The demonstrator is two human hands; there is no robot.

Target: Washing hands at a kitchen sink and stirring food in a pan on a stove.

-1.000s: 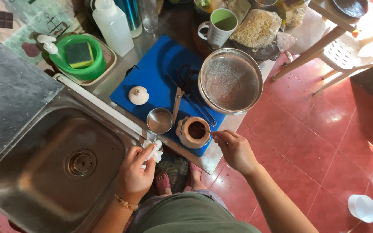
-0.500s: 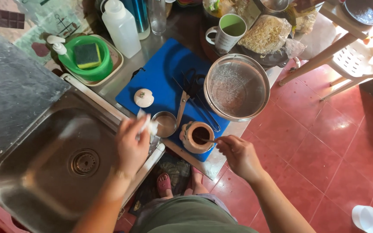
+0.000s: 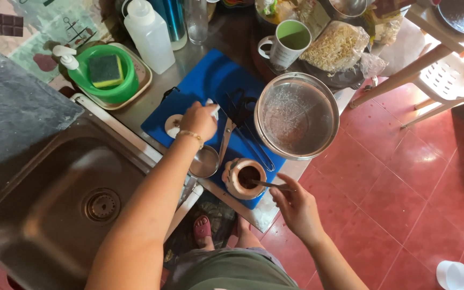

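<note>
A small brown clay pot with dark contents stands on the near edge of a blue cutting board. My right hand holds a thin metal spoon whose tip dips into the pot. My left hand reaches over the board, gripping a white cloth, beside a small white lid. A metal ladle and black scissors lie on the board between my hands.
A large metal sieve bowl sits at the board's right. A steel sink lies to the left. At the back are a green bowl with a sponge, a white bottle, a green-lined mug and a bag of noodles.
My left hand lifted from the sink's edge with the white cloth and moved up over the blue board. My right hand stayed at the clay pot with the spoon.
</note>
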